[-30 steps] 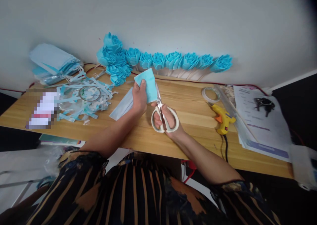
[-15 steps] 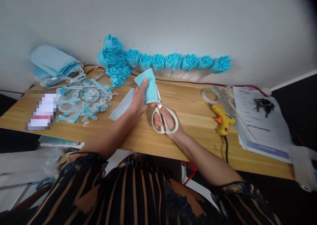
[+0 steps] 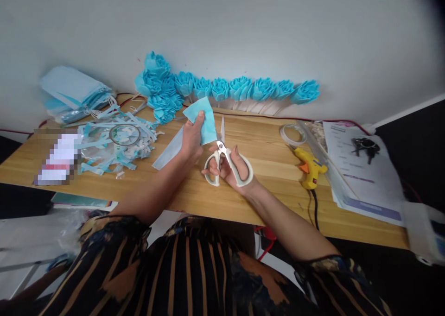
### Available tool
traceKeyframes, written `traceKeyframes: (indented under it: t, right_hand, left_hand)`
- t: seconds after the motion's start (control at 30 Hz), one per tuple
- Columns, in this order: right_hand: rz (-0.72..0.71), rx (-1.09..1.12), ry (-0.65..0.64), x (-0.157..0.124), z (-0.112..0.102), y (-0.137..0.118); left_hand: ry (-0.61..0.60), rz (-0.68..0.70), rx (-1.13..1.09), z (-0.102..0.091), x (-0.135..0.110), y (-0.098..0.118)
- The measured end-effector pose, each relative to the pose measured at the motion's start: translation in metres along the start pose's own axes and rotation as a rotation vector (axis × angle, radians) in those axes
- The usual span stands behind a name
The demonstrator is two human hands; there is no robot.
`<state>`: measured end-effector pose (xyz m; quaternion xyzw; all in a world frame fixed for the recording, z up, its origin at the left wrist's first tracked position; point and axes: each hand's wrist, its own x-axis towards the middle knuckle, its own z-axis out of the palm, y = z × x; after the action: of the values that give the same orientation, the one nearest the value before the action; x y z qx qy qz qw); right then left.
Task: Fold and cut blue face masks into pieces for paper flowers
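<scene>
My left hand (image 3: 193,135) pinches a light blue piece of fabric (image 3: 207,126), thumb on top, above the wooden table. In my right hand (image 3: 229,167) is a pair of white-handled scissors (image 3: 221,145), its handles and blades spread apart. The blades sit at the lower right edge of the fabric, one of them pointing up along its right side. Beneath my left wrist lies a pale blue pleated face mask piece (image 3: 169,150), partly hidden by the hand.
Blue fabric flowers (image 3: 240,88) line the wall. At left are stacked masks (image 3: 74,89), cut strips and scraps (image 3: 104,156), and a tape roll (image 3: 125,134). Toward the right lie another tape roll (image 3: 293,134), a yellow glue gun (image 3: 311,167), papers (image 3: 354,177) and keys (image 3: 365,148).
The scissors have opened from nearly closed, their handles spreading in my right hand. My left hand and the fabric have shifted slightly left.
</scene>
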<state>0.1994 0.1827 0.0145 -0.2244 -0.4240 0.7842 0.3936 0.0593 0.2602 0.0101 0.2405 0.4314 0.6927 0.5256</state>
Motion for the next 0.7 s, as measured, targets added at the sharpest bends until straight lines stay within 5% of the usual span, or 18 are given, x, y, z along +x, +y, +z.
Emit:
traceKeyframes:
  t: [0.7]
  right_hand:
    - [0.012,0.05,0.007,0.002,-0.0064,-0.0046]
  left_hand:
    - [-0.048,-0.011,0.022,0.0,-0.0047,0.004]
